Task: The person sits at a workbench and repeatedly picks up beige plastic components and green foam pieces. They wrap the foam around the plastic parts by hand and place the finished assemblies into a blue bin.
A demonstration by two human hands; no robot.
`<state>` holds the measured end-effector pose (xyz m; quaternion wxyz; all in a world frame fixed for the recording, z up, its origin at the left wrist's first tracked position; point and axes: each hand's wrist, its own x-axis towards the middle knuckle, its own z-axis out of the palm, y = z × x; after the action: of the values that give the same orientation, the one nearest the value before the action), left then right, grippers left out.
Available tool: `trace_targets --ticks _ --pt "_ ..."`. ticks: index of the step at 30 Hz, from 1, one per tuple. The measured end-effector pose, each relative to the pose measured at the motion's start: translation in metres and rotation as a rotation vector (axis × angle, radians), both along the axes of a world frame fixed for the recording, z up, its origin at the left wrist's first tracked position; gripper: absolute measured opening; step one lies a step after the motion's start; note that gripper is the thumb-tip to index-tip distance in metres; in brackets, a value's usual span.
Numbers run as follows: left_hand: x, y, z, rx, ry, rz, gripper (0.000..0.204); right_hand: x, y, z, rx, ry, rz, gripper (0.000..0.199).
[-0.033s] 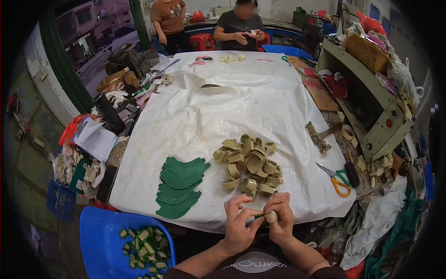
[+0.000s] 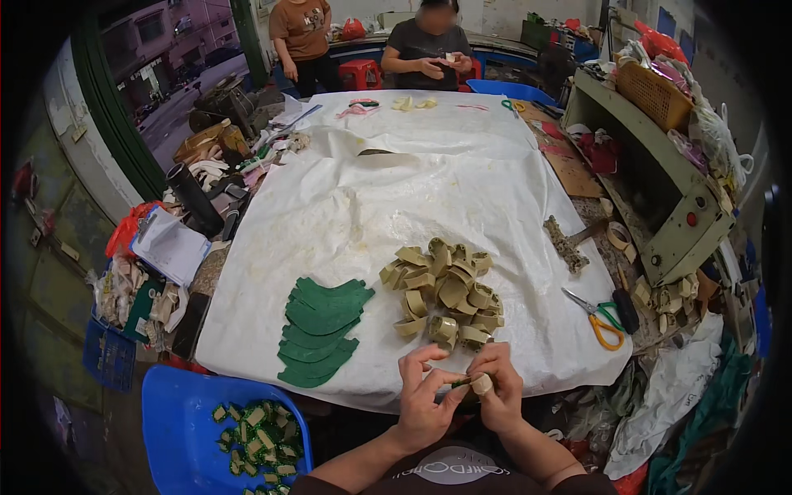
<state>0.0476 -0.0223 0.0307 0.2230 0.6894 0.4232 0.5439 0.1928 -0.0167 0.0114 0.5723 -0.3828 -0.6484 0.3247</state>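
Observation:
At the table's near edge, my left hand and my right hand meet with fingertips pinched. Between them is a small dark green piece, mostly hidden by the fingers. Something beige shows at my right thumb; I cannot tell whether it is a wrap on the thumb or part of the held piece. Just beyond my hands lies a heap of curved beige pieces. Left of that heap, flat curved green pieces overlap in a fanned row.
A blue tub at lower left holds several small green-and-beige pieces. Scissors and a dark-handled tool lie at the right of the white sheet. A grey-green machine stands further right. Two people are at the far end.

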Motion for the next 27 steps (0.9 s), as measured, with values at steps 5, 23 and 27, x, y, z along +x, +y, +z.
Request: trace_targets --ticks 5,23,27 --pt "-0.021 0.009 -0.012 0.163 0.024 -0.081 0.019 0.015 0.010 0.008 -0.256 0.352 0.367 0.045" --pt "-0.016 -0.008 -0.019 -0.637 -0.543 -0.595 0.042 0.007 0.002 -0.004 0.057 -0.003 0.338 0.058" --pt "-0.012 -0.014 -0.027 -0.506 -0.428 -0.518 0.057 0.015 0.006 -0.016 0.095 -0.095 0.347 0.049"
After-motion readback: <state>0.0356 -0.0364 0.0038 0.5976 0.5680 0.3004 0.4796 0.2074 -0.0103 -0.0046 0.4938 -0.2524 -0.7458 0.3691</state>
